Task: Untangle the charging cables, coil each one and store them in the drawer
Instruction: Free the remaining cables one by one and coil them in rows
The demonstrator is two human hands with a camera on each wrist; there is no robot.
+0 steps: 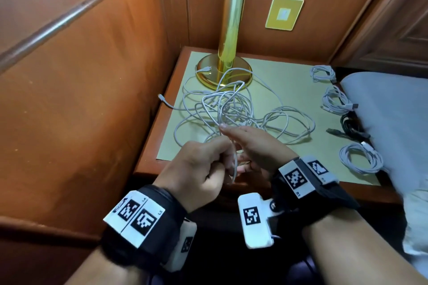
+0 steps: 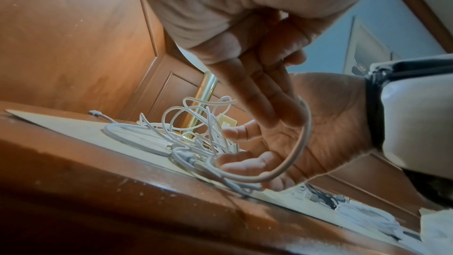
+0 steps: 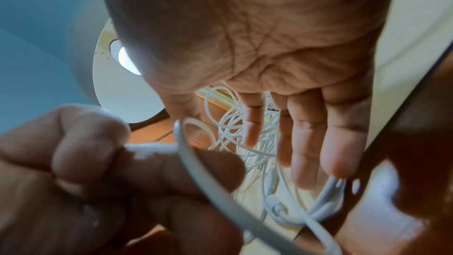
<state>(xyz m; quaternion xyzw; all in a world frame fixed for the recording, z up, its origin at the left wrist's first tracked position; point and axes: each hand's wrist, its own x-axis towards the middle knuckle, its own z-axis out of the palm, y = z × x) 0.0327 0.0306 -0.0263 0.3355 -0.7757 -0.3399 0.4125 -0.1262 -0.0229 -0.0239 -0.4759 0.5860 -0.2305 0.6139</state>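
Note:
A tangle of white charging cables (image 1: 231,106) lies on the beige mat (image 1: 289,81) of the wooden nightstand. My left hand (image 1: 217,162) is at the front edge, fingers curled, gripping one white cable (image 1: 235,164) that runs up into the tangle. The cable leaves the fist as a loop (image 2: 294,162), also seen as the loop (image 3: 196,166) in the right wrist view. My right hand (image 1: 245,143) stands just beside it, fingers (image 3: 306,143) straight, palm toward the left hand, holding nothing. Three white coils (image 1: 323,74), (image 1: 335,102), (image 1: 361,157) and a black coil (image 1: 352,127) lie along the mat's right side.
A brass lamp base (image 1: 223,71) stands at the back of the nightstand, with cable loops against it. Wooden panelling (image 1: 92,99) closes the left side and the back. A pale pillow (image 1: 393,111) borders the right edge.

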